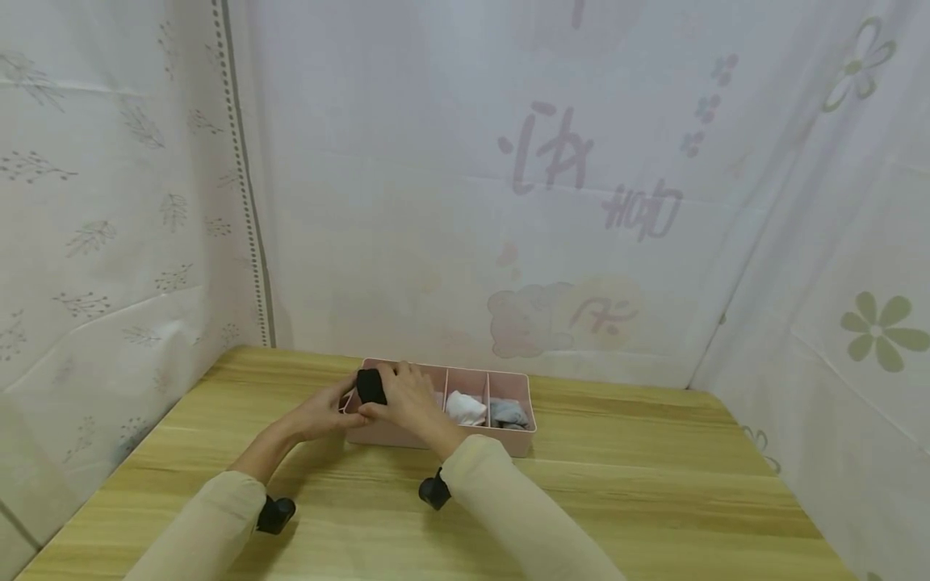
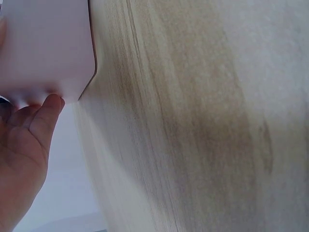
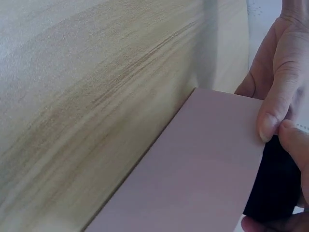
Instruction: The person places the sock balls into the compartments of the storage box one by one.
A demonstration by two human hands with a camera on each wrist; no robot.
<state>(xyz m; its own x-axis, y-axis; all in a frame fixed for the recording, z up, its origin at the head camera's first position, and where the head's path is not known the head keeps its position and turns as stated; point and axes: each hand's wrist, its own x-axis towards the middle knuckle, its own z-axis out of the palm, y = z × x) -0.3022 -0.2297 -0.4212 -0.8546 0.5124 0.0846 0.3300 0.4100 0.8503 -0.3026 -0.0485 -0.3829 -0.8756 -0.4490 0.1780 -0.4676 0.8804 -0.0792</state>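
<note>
Hands are joined over the left end of a pink divided box on a wooden table; a black rolled sock is clamped between them, held just above the box's leftmost compartment; the left hand is pressed against the sock's near left side, with its fingers curled up toward it; the right hand is laid over the sock's right side and top, its fingers wrapped about the dark bundle; in the right wrist view the thumb and fingertips are seen pinched on the black fabric right at the rim of the pink wall; in the left wrist view only the heel and one finger of the left hand are shown, touching the lower corner of the pink box, and the sock itself is hidden there; the sock is thus lodged directly inside the grip, between both palms, over the box's left end rather than resting on its floor, though how deep it sits cannot be told; to the right of the grip, within the same box, a white sock is lying in the next compartment but one, and a grey sock is lying in the compartment beyond it; pale patterned curtains are hung behind and beside the table; cream sleeves are worn on both forearms.
</note>
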